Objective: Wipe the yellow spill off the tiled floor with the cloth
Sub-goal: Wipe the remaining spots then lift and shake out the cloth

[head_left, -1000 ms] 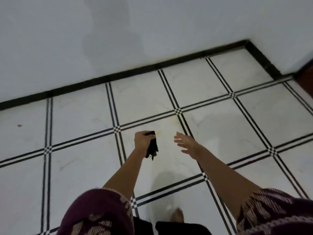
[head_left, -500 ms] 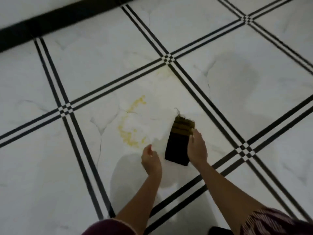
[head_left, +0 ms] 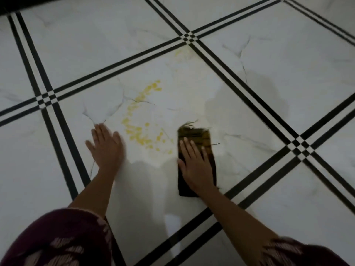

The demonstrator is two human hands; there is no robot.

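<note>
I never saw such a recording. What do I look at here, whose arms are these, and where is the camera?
No machine here: these are a person's two bare arms. The camera sits on the person's head and looks down, so the arms enter from below. The surface is a white tiled floor with black lines, and a yellow spill lies on it. The right hand rests flat on a dark folded cloth just right of the spill. The left hand lies open on the tile left of the spill and holds nothing.

Right hand [head_left: 195, 164] presses the cloth [head_left: 199, 138] flat beside the yellow spill [head_left: 141, 129].
</note>
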